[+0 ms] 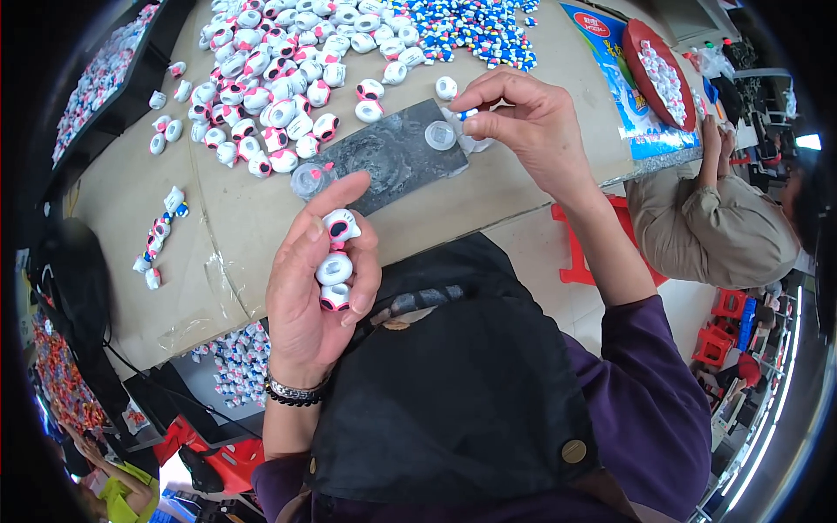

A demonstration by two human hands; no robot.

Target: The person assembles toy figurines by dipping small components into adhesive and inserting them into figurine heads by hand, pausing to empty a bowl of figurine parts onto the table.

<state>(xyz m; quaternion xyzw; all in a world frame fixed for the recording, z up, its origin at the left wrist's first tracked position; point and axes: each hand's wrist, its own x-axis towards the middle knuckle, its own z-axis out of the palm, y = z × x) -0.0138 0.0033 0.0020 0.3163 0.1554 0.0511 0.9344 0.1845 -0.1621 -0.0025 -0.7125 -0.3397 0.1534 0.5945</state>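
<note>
Several white toy heads (335, 269) with pink and black faces lie in my left hand (296, 288), which curls around them palm up with the index finger stretched out. My right hand (536, 122) pinches a small blue-and-white toy piece (468, 114) between thumb and fingertips. Below these fingertips is a dark flat slab (375, 157) on the table. A clear round dish (440, 135) sits on its right end, and another clear dish (310, 180) with a pink bit is at its left end. A loose white head (446, 88) lies close to my right fingers.
A large pile of toy heads (279, 74) and a heap of small blue pieces (475, 30) cover the table's far side. Joined figures (157, 235) lie at left. A red tray (634, 42) of white parts stands right, near another person (719, 218) and a red stool (574, 253).
</note>
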